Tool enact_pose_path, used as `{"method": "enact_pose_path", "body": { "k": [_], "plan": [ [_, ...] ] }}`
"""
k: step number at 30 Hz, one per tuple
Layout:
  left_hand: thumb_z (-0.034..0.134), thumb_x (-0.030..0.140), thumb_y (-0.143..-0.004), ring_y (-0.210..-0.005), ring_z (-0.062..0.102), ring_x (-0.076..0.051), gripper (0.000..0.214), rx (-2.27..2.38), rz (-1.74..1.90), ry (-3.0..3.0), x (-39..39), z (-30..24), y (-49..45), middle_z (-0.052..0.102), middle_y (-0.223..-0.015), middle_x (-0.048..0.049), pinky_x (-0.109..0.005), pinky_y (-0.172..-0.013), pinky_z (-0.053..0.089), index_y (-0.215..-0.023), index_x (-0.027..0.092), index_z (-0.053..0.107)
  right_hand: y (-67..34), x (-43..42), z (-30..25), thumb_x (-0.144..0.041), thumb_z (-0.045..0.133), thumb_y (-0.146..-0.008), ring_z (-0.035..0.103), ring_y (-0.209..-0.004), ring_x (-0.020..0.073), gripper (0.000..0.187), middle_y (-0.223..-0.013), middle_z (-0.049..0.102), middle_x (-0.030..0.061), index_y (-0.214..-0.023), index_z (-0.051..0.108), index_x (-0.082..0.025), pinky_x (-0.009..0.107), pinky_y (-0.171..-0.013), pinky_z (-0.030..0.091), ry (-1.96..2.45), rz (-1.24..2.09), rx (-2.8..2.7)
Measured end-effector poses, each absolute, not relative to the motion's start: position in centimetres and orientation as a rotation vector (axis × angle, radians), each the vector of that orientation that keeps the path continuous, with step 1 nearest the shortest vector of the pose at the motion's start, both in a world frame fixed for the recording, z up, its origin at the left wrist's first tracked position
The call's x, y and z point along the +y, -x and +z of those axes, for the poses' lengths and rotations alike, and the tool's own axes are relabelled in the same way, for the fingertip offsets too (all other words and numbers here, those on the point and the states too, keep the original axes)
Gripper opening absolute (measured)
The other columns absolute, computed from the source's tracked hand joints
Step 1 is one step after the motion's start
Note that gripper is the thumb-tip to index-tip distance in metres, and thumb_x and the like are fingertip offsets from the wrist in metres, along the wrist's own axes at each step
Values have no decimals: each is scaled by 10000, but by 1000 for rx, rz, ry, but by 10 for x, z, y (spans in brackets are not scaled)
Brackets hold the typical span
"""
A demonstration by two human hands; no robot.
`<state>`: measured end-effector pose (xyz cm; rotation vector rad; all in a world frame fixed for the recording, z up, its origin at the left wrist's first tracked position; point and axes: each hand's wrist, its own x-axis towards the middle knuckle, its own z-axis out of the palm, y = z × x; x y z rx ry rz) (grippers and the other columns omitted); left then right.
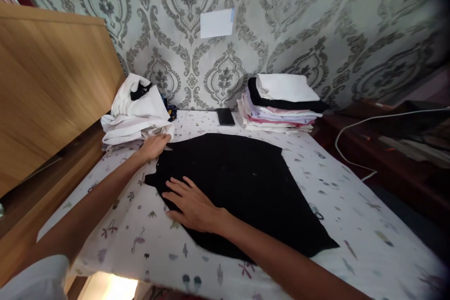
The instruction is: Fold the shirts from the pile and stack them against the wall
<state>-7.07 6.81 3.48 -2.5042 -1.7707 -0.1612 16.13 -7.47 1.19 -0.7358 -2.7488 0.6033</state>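
Note:
A black garment (pixel 242 183) lies spread flat on a bed covered by a white patterned sheet (pixel 351 215). My right hand (pixel 191 204) rests flat on the garment's near left part, fingers stretched out. My left hand (pixel 154 146) reaches to the garment's far left corner, beside a heap of white clothes (pixel 135 115). Its fingers curl at the black cloth's edge, and whether they pinch it is unclear.
A neat stack of folded clothes (pixel 281 103), white and black on top, stands at the wall. A dark phone (pixel 225 116) lies next to it. A wooden headboard (pixel 49 84) rises on the left. A white cable (pixel 355 143) runs over dark furniture on the right.

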Motion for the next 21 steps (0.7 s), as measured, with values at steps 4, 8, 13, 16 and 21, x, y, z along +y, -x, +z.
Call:
{"method": "enact_pose_path", "body": {
  "k": [4,8,13,16,21],
  "plan": [
    [487,150,-859,-1022,617,-249,264,-1877,-262,2517,66,28,80,678,-1127,-85,-309,-826,432,-1095,222,580,-161,-73,12,-395,546,-979,287,-1497,244,473,-1553,427,159,-1392,551,-165,487,-1235,158,717,623,-2732],
    [551,368,-860,-803,619,-238,191,-2185,-328,2472,64,28,89,670,-810,-39,-290,-692,400,-936,199,599,-161,-73,11,-381,553,-974,309,-1488,235,448,-1542,443,155,-1373,571,-180,485,-1230,173,706,626,-2694],
    [641,459,-729,-629,523,-202,302,-2398,-424,2471,54,21,89,527,-572,5,-276,-572,302,-613,214,509,-162,-76,6,-373,547,-975,339,-1474,236,433,-1520,474,161,-1359,581,-175,482,-1225,187,681,664,-2650],
    [633,342,-680,-645,512,-184,184,-2375,-597,2530,50,16,85,506,-577,31,-257,-583,326,-647,213,507,-159,-61,6,-340,518,-983,404,-1434,227,397,-1503,497,145,-1352,580,-209,473,-1190,281,699,708,-2546],
    [545,271,-734,-668,519,-162,140,-2309,-1046,2509,42,18,76,562,-692,38,-251,-637,398,-859,212,517,-136,12,27,-227,557,-920,419,-1398,283,530,-1526,429,179,-1440,465,-179,504,-1120,364,969,562,-2369]
  ]
}}
